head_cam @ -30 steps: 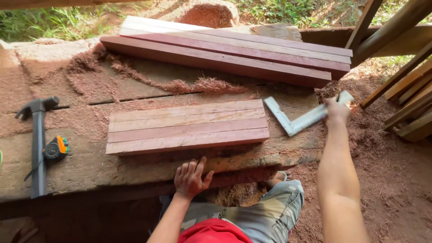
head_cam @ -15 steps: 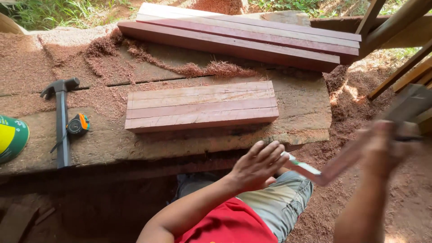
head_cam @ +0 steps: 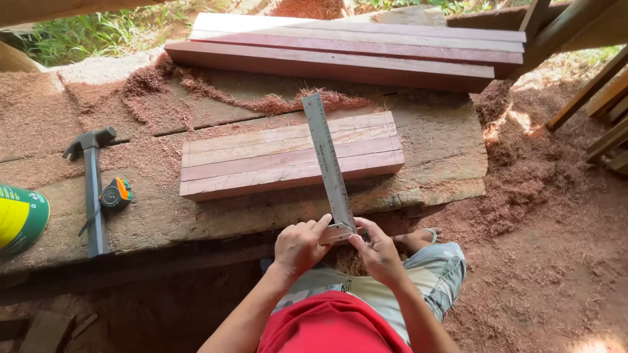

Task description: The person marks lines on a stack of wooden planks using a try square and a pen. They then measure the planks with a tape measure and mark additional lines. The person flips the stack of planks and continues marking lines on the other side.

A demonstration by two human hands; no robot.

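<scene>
A metal try square (head_cam: 327, 160) lies with its long blade across a short stack of reddish wooden boards (head_cam: 261, 160) on the rough workbench (head_cam: 163, 222). My left hand (head_cam: 299, 246) and my right hand (head_cam: 378, 252) both pinch the square's near end at the bench's front edge. The blade points away from me, reaching past the boards' far edge.
Long reddish planks (head_cam: 347, 49) lie at the back of the bench among wood shavings (head_cam: 275, 101). A hammer (head_cam: 93, 186) and an orange tape measure (head_cam: 116, 193) rest at the left, beside a green and yellow can (head_cam: 19, 217). Timber leans at the right (head_cam: 589, 98).
My right hand carried the square from the bench's right side to the boards. Both hands now hold it, laid across the short boards. The view has shifted left.
</scene>
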